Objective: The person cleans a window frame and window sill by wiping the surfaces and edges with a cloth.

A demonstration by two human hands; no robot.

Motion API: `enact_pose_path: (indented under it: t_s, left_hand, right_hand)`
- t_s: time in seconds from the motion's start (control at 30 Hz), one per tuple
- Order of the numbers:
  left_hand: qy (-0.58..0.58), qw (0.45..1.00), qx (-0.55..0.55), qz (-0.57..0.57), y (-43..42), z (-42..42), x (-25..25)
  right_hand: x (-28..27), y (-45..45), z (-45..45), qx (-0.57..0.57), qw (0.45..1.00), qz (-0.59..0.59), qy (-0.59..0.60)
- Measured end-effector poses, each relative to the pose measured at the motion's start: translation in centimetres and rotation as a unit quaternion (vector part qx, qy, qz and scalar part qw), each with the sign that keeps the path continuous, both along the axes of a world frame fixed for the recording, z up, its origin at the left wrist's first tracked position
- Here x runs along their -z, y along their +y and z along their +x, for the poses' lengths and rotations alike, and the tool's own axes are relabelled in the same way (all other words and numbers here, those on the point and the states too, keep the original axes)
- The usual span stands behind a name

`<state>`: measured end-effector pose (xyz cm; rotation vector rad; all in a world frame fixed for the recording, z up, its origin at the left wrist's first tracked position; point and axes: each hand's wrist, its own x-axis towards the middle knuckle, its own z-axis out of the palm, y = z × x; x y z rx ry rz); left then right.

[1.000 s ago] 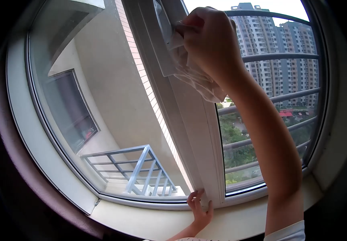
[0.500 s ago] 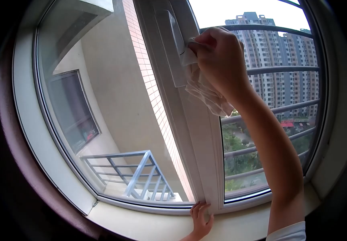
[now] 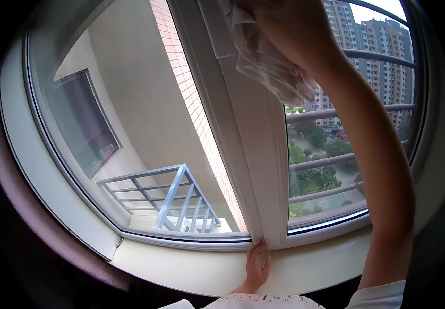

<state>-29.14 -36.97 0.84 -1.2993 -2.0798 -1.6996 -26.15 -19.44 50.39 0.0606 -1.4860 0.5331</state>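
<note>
At the top of the head view, my right hand [image 3: 294, 31] is closed on a thin, crumpled white cloth [image 3: 269, 67], which hangs down over the white window frame [image 3: 248, 113]. The fingertips are partly cut off by the image's upper edge. Beside the cloth, to its left, is the lower part of the handle plate [image 3: 216, 31]. Low in the middle, my left hand [image 3: 257, 265] touches the bottom of the frame's upright where it meets the sill, its fingers curved and apart with nothing in them.
The cream sill [image 3: 181, 265] curves along the bottom. Behind the left pane stand a blue-grey metal railing [image 3: 173, 198] and a wall. Dark horizontal bars [image 3: 320, 162] cross outside the right pane, with trees and tall buildings beyond.
The view has tilted down since half a second ago, so my right hand and the cloth appear higher. My right hand still grips the cloth, and my left hand stays at the frame's foot.
</note>
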Motion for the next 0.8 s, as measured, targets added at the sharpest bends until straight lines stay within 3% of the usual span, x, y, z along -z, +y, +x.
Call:
enact_pose_path:
  t_s: [0.07,0.2,0.4,0.5,0.6,0.67,0.7,0.73,0.8]
  left_hand:
    - [-0.004,1.0,0.006,-0.003,0.1,-0.2,0.2]
    - [0.007,1.0,0.009,0.004,0.6,-0.3,0.7]
    - [-0.043,0.998,0.052,0.008,0.5,-0.6,2.6]
    - [-0.123,0.988,0.073,0.063,0.5,-0.6,3.4]
    - [-0.132,0.986,0.079,0.066,0.5,-0.4,3.0]
    - [-0.147,0.984,0.091,0.05,0.3,-0.3,2.6]
    - [-0.141,0.983,0.098,0.063,0.3,-0.4,2.7]
    - [-0.136,0.982,0.105,0.078,0.3,-0.4,2.7]
    - [-0.137,0.983,0.106,0.067,0.4,-0.2,2.4]
  right_hand:
    - [7.4,1.5,-0.3,0.011,0.998,0.059,-0.012]
    - [21.5,-0.9,0.7,-0.095,0.992,-0.082,-0.028]
    - [38.5,-3.5,2.3,-0.058,0.971,-0.208,-0.101]
    - [42.7,-4.1,3.0,-0.048,0.958,-0.252,-0.13]
    - [46.8,-4.3,3.5,-0.032,0.949,-0.26,-0.176]
    - [49.2,-4.5,3.4,-0.078,0.933,-0.304,-0.174]
    - [50.0,-4.6,3.8,-0.085,0.921,-0.319,-0.205]
    - [50.0,-4.6,4.2,-0.024,0.94,-0.25,-0.233]
    - [49.1,-4.7,4.8,-0.022,0.926,-0.267,-0.268]
